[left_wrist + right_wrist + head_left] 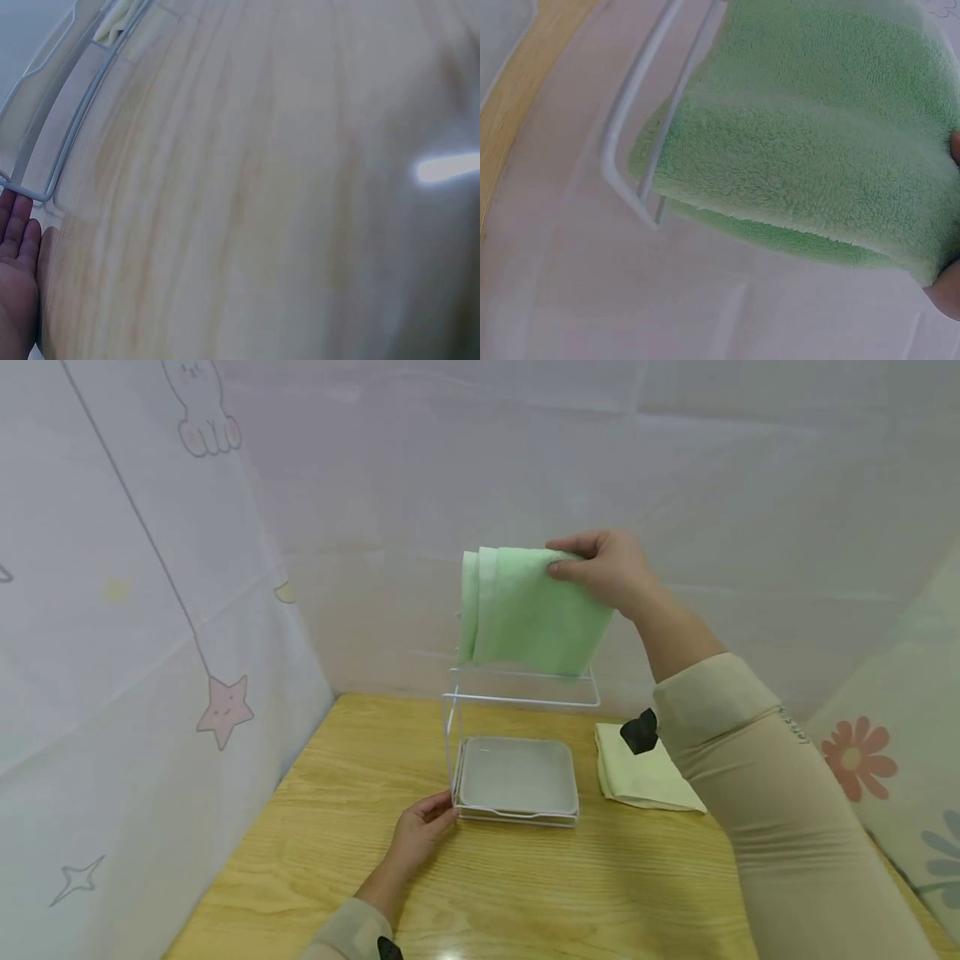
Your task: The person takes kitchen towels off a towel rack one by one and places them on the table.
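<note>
A white wire rack (522, 702) stands on the table with a shallow grey tray (517, 774) in its lower level. My right hand (611, 568) pinches a folded light-green towel (543, 610) by its upper right corner, thumb in front and fingers behind. Above the rack's upper level, the towel's lower edge overlaps the back wire. In the right wrist view, the towel's fluffy pile (802, 142) shows beside the bent wire end (622, 157). At the rack's lower front left corner, my left hand (422, 835) holds the frame between thumb and fingers.
A folded pale-yellow cloth (637, 772) lies on the wooden table (360, 760) to the right of the rack, partly behind my right sleeve. Printed fabric sheets hang behind the table and along both sides.
</note>
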`<state>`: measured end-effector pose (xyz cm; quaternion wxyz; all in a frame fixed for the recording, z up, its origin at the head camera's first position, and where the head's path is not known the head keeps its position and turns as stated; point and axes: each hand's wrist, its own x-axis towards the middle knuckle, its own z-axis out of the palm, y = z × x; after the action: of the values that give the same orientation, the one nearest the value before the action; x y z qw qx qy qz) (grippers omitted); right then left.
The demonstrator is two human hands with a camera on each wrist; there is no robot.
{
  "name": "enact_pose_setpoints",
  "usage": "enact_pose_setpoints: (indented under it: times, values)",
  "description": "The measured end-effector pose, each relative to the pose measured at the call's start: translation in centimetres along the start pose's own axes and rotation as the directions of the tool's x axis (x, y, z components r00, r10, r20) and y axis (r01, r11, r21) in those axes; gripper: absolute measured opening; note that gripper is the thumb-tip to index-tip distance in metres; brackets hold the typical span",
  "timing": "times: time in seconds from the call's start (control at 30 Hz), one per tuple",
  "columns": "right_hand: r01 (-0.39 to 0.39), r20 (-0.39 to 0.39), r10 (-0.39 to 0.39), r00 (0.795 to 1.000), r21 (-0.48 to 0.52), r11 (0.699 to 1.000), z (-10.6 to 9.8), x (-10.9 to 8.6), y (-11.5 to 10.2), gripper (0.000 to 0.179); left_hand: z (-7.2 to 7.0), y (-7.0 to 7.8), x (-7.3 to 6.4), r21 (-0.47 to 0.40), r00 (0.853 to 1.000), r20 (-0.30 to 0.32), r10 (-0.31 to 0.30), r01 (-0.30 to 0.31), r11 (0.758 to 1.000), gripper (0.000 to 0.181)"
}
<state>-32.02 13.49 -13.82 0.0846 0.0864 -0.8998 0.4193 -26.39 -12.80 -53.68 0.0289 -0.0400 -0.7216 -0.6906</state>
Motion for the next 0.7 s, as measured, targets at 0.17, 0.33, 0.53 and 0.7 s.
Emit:
enact_pose_setpoints:
  times: [0.17,0.33,0.53,0.7]
  values:
    - [-0.007,-0.028,0.008,1.0,0.034,0.999,-1.3,-0.7,-0.7,0.042,0.0,-0.1,0.0,0.013,1.0,0.007,0.024,-0.024,1.0,0.036]
    - [0.019,-0.048,-0.014,0.999,0.112,0.993,-3.0,-1.7,-1.4,0.042,-0.1,-0.1,0.1,0.001,1.0,0.012,0.005,-0.005,1.0,0.035]
    - [0.061,-0.042,-0.055,0.998,0.171,0.983,-5.1,-3.2,-1.8,0.038,-0.1,0.1,0.2,0.001,1.0,0.002,0.003,-0.003,1.0,0.035]
    - [0.077,-0.042,-0.072,0.997,0.154,0.985,-6.8,-4.7,-1.3,0.032,-0.1,0.2,0.1,0.0,1.0,-0.001,0.008,-0.008,1.0,0.035]
